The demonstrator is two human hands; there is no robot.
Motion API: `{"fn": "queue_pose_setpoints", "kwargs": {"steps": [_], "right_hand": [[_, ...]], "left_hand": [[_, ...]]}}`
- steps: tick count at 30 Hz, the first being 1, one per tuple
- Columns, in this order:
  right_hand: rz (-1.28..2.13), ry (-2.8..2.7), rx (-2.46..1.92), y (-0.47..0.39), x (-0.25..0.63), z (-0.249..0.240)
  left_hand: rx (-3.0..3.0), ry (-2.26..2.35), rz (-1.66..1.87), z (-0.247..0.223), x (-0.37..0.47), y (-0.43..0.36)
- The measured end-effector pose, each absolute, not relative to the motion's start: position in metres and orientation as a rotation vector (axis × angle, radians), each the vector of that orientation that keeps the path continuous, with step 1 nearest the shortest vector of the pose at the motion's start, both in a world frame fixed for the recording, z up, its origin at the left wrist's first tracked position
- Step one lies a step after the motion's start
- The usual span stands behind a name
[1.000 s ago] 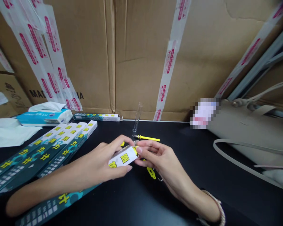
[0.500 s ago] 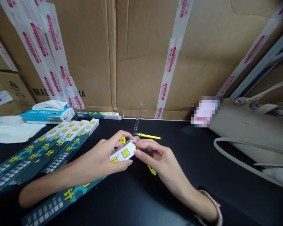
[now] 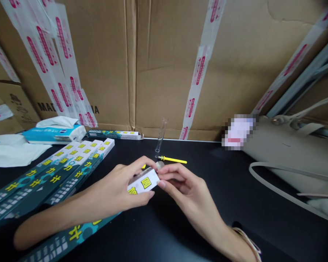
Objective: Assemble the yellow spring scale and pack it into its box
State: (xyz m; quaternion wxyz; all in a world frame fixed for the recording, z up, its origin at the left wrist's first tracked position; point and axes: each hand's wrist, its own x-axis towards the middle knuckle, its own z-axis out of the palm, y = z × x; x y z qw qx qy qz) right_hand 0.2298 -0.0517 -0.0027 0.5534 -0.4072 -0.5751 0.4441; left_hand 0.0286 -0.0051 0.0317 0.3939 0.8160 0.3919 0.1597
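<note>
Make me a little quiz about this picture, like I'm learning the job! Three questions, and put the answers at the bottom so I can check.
1. True or false: the left hand is holding the tissue pack.

2. Pick one. The thin rod on the table is:
A. blue
B. yellow
C. red

3. Fill in the gap with "nearer to" or "farther from": the clear tube is ____ the hands than the thin rod.

Key
1. False. It holds a printed box, and the right hand is at the box's white end.
2. B
3. farther from
</note>
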Motion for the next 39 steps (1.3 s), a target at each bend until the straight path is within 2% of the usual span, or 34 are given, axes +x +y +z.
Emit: {"fn": "queue_pose_setpoints", "kwargs": {"steps": [6, 12, 22, 29, 39], "right_hand": [[0.734, -1.385, -1.172, -0.047, 0.239, -0.003], [1.191, -1.279, -1.093, -0.042, 0.240, 0.000], [1.120, -1.280, -1.094, -0.051, 0.234, 0.000], [1.290, -1.168, -1.029, -0.049, 0.233, 0.005], [1.317, -1.113, -1.035, -0.046, 0.236, 0.002]], "left_hand": [[2.026, 0.970, 0.393, 0.040, 0.031, -0.006], [1.998, 0.978, 0.360, 0.042, 0.032, -0.005], [1.942, 1.039, 0.338, 0.031, 0.030, -0.007], [1.968, 1.036, 0.389, 0.029, 0.030, -0.006], [1.985, 1.011, 0.395, 0.036, 0.033, -0.007]]}}
